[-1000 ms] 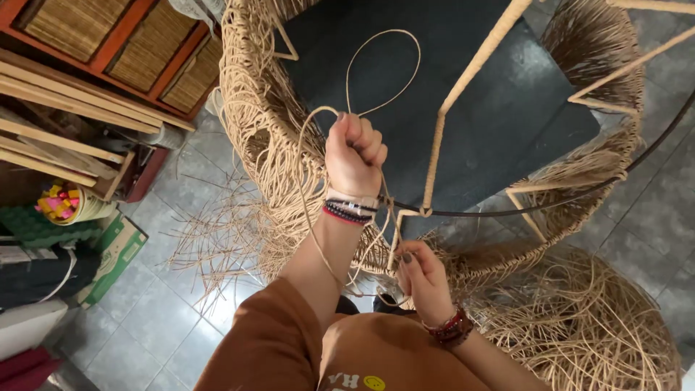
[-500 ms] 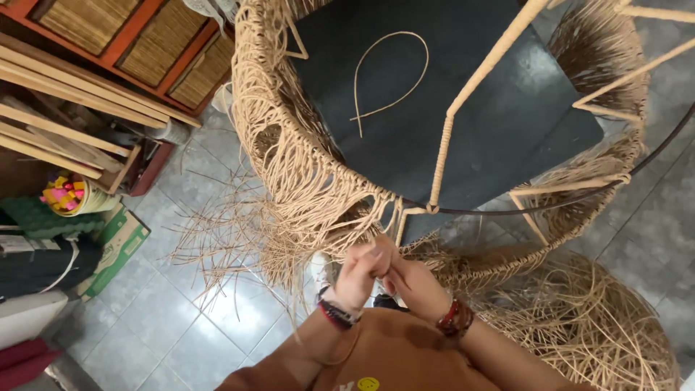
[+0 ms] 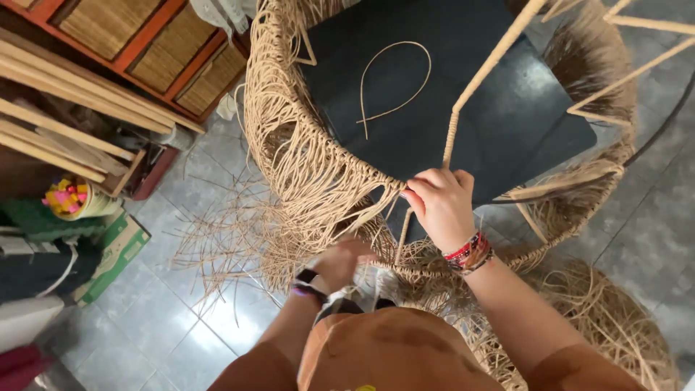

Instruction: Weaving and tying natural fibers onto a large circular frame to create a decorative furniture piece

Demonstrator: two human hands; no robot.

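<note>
**Two hands at the woven rim of a rattan frame**

Head view: the right hand [image 3: 443,206] rests on the near rim of the rattan frame [image 3: 289,145], its fingers [image 3: 427,190] curled together and closed around the weave just where an upright cane rod [image 3: 478,90] meets the rim. Beaded bracelets circle that wrist. The left hand [image 3: 339,262] sits lower, beneath the rim and close to the body; it is blurred, so I cannot tell whether its fingers are spread or pinching a strand. A dark band is on its wrist. Loose rattan strands [image 3: 239,239] hang from the rim and fan out over the grey tiled floor [image 3: 181,318]. Inside the frame lies a black cushion [image 3: 507,123] with a single looped strand [image 3: 394,80] on top. A second woven bundle [image 3: 615,318] lies at the right, touching the frame's base. Wooden slats [image 3: 65,123] lean at the left.
</note>
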